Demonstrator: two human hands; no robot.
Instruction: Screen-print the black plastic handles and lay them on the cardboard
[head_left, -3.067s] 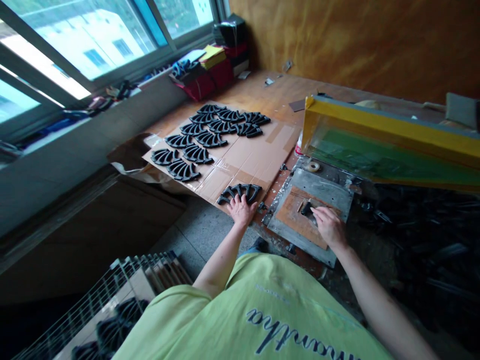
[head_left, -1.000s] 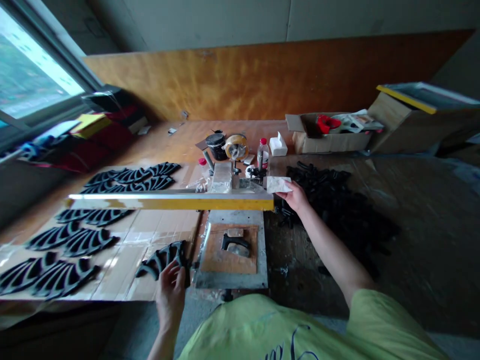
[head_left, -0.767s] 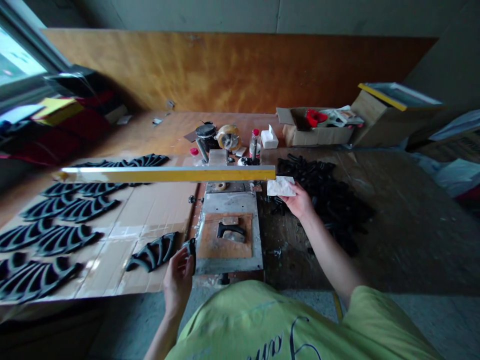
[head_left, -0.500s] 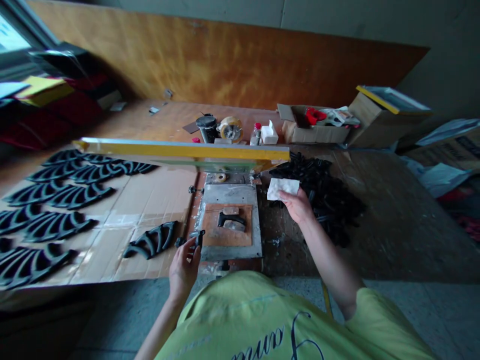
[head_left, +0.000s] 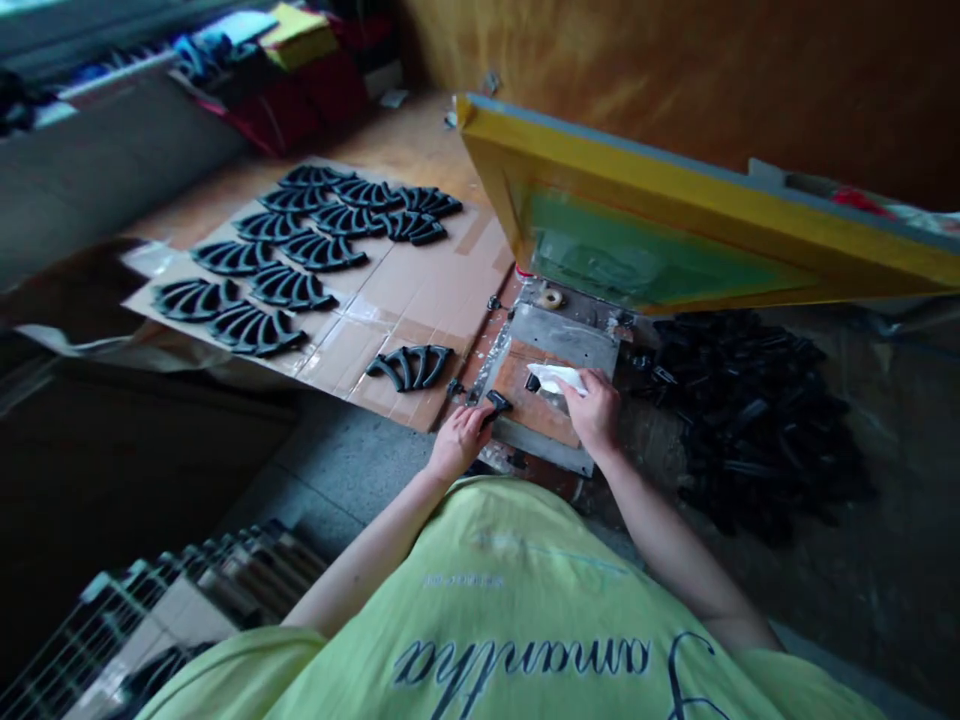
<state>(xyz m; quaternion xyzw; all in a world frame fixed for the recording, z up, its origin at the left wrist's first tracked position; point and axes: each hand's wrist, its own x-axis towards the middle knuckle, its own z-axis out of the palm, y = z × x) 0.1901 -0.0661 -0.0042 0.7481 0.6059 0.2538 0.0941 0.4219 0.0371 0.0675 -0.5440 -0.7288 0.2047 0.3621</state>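
Note:
My left hand (head_left: 459,442) is closed around a small black handle-shaped plastic part (head_left: 498,402), at the near left corner of the metal plate (head_left: 536,440). In my right hand (head_left: 597,408) is a folded white cloth (head_left: 559,377), pinched between the fingers. The cloth lies over another black plastic part (head_left: 532,383), which sits on the brown wooden block (head_left: 517,370) fixed to the plate. Most of that part is hidden by the cloth and hand. Whether the cloth presses on it, I cannot tell.
A yellow-edged screen frame (head_left: 675,170) with green mesh stands tilted up behind the plate. Black parts lie in fanned rows on a cardboard sheet (head_left: 420,290) at left; one short row (head_left: 411,368) is nearest. A heap of black parts (head_left: 757,420) is at right.
My view has swung left and down. My right hand has brought the white cloth from beside the heap to over the part on the block. My left hand still holds its black part.

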